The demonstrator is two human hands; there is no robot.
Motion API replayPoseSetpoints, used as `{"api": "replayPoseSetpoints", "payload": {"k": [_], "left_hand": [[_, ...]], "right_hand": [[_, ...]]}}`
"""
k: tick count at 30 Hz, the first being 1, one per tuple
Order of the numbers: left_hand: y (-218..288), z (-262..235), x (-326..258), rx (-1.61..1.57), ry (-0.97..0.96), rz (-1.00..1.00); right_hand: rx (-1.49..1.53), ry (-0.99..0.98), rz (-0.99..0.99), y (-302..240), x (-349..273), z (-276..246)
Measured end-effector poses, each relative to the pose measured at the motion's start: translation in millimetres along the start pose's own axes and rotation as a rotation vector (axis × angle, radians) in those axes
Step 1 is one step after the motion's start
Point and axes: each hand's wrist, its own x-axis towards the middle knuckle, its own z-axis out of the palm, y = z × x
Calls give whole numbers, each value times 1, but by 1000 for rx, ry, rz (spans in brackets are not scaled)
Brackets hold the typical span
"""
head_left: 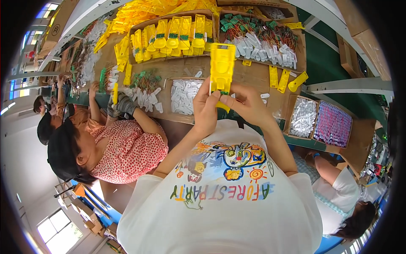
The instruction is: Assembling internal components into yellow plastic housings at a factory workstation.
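In front of my chest I hold up a yellow plastic shell (222,65), long and hollow, its open inside facing me. My left hand (206,112) grips its lower left side, with the thumb pressed near the lower end. My right hand (250,105) pinches the lower right side, its thumb and fingertips close to the other thumb. Between the thumbs, part of a green circuit board (224,93) shows in the shell's lower end. My fingers cover the rest of that end. Just left of my hands, small white plastic pieces (184,96) fill a shallow box.
Behind my hands, yellow shells with green boards (173,34) fill a carton. Beside it lie wired green boards with white pieces (266,48). At right are boxes of white pieces (303,116) and purple-pink parts (333,122). A gloved co-worker (122,106) sits close on my left.
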Motion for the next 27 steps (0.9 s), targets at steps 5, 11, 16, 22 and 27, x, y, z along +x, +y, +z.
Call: {"api": "replayPoseSetpoints", "payload": {"k": [5,11,16,22,27], "left_hand": [[6,-12,4,321,-81,23],[-16,-18,13,200,-12,-37],[-52,-34,28,153,-12,-196],[-28,-30,6,53,-281,-133],[-17,-13,-7,197,-314,-47]], "right_hand": [[97,-104,-78,-7,-1,-1],[4,-56,-77,38,6,8],[130,-86,209,87,14,2],[316,-66,57,60,-3,-9],[247,33,68,43,-16,-5]]}}
